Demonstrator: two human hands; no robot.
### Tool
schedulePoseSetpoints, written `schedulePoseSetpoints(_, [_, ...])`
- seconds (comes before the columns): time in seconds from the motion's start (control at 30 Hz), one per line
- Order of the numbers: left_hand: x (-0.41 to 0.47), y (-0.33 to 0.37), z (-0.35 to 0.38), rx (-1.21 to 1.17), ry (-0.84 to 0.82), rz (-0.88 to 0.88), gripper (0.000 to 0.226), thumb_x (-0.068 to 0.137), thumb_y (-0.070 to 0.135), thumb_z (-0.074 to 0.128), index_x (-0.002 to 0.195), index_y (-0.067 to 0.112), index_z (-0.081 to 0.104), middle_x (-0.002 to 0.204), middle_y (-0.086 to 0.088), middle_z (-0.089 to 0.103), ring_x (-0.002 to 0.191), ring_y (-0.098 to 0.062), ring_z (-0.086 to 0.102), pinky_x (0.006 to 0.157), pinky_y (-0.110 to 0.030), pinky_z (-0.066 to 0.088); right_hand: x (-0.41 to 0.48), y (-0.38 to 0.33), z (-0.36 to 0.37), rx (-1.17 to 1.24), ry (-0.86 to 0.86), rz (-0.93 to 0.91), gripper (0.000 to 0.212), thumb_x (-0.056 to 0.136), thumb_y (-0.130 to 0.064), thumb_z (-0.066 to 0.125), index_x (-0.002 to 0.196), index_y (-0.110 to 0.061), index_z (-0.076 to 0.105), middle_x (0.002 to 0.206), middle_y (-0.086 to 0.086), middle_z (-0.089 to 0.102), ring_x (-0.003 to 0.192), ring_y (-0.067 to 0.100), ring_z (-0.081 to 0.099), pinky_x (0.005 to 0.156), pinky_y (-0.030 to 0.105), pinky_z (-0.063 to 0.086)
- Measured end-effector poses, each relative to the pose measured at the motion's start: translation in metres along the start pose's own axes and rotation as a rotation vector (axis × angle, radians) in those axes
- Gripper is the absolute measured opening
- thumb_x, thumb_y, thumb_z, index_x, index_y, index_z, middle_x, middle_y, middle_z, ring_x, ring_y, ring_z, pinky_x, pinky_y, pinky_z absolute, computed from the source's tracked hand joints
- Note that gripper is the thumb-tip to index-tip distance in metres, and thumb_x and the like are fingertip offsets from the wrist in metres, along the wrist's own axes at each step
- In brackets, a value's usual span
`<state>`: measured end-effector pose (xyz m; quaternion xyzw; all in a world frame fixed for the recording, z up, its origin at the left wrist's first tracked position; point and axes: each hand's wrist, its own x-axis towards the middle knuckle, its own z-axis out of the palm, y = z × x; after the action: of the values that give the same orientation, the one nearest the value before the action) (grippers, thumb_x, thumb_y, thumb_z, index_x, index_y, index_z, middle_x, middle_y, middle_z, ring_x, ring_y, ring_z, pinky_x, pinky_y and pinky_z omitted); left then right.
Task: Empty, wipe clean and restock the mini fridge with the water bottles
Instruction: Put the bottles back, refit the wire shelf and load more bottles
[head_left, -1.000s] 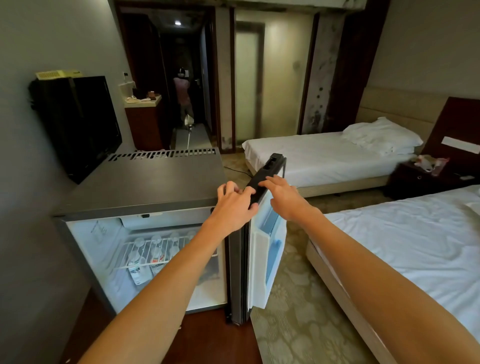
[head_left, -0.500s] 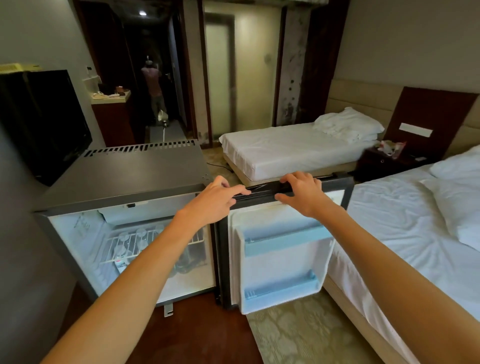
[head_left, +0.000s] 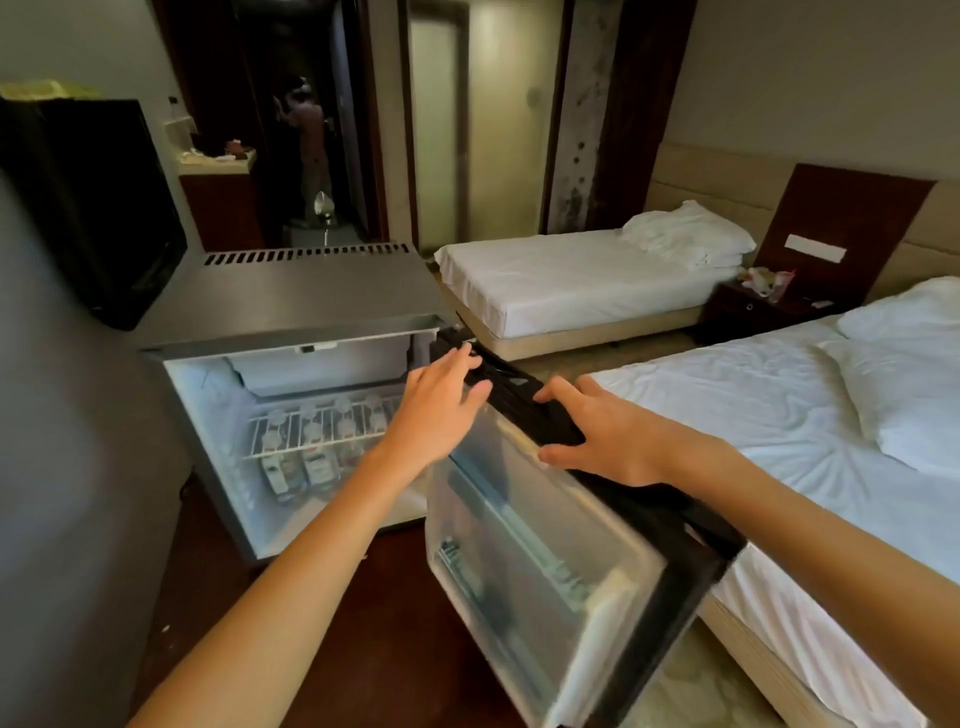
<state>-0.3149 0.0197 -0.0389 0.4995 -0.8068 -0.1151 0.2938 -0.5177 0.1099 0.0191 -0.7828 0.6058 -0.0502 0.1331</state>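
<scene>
Nearest the camera, the right hand (head_left: 613, 441) is gripping the black top edge of the open door (head_left: 545, 561). Its fingers (head_left: 558, 389) are curling over the edge while the thumb is pressing on the pale inner face, so they are clamped on the door. Just beside it, towards the hinge, the left hand (head_left: 441, 410) is lying on the same edge with its fingers (head_left: 467, 364) nearly straight and slightly apart, touching and not grasping. The door is standing wide open over the dark floor (head_left: 311, 649). It is blurring, so I cannot tell whether its racks are holding anything.

Behind the hands, the mini fridge (head_left: 322, 291) is facing the camera with its cavity lit. The water bottles (head_left: 306, 462) are standing inside it on the bottom, under the wire shelf (head_left: 291, 421), close together in a group. Their long axes are running vertically, caps pointing up at the shelf and labels facing outward.

Judging by this, the task is sitting at its very start: the fridge is being opened and emptying is not yet begun. The next move is probably calling for a hand to leave the door, reach low under the shelf and draw each bottle out forwards, keeping it clear of the wires.

Further off, a dark television (head_left: 88, 208) is hanging on the left wall and two white beds (head_left: 571, 280) are lying to the right. A person (head_left: 309, 140) is standing in the far corridor.
</scene>
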Motion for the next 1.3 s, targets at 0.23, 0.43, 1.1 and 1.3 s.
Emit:
schedulePoseSetpoints(0.23, [-0.049, -0.023, -0.055, -0.124, -0.162, -0.092, 0.041, 0.103, 0.036, 0.04, 0.144, 0.035, 0.043, 0.158, 0.016, 0.024, 0.143, -0.016, 0.014, 0.118, -0.047, 0.011, 0.022, -0.059, 0.042, 0.118, 0.077, -0.301, 0.046, 0.103, -0.036, 0.045, 0.149, -0.028, 0.039, 0.111, 0.0, 0.043, 0.108, 0.013, 0.039, 0.097, 0.023, 0.03])
schedulePoseSetpoints(0.43, [-0.089, -0.06, -0.129, 0.045, -0.357, -0.139, 0.062, 0.098, 0.038, 0.051, 0.154, 0.033, 0.023, 0.161, 0.017, 0.01, 0.145, -0.009, 0.005, 0.119, -0.041, 0.011, 0.086, -0.107, 0.087, -0.016, 0.381, -0.491, 0.05, 0.097, -0.026, 0.06, 0.145, -0.016, 0.047, 0.133, 0.017, 0.036, 0.129, 0.033, 0.031, 0.113, 0.046, 0.031])
schedulePoseSetpoints(1.1, [-0.052, -0.209, -0.147, 0.641, 0.153, -0.136, 0.067, 0.099, 0.021, 0.053, 0.155, 0.013, 0.016, 0.162, -0.007, 0.011, 0.15, -0.018, 0.005, 0.12, -0.03, 0.004, 0.237, -0.164, 0.088, -0.353, 0.476, -0.428, 0.07, 0.088, -0.015, 0.074, 0.15, -0.018, 0.042, 0.148, 0.03, 0.039, 0.138, 0.049, 0.036, 0.108, 0.055, 0.038])
schedulePoseSetpoints(1.3, [-0.044, -0.218, -0.162, 0.56, -0.024, -0.192, 0.072, 0.102, 0.03, 0.047, 0.156, 0.013, 0.002, 0.163, -0.005, 0.0, 0.15, -0.016, -0.005, 0.122, -0.032, -0.003, 0.252, -0.15, 0.076, -0.392, 0.354, -0.393, 0.067, 0.106, -0.045, 0.027, 0.159, -0.012, 0.003, 0.164, 0.019, 0.008, 0.152, 0.038, 0.004, 0.124, 0.047, 0.008])
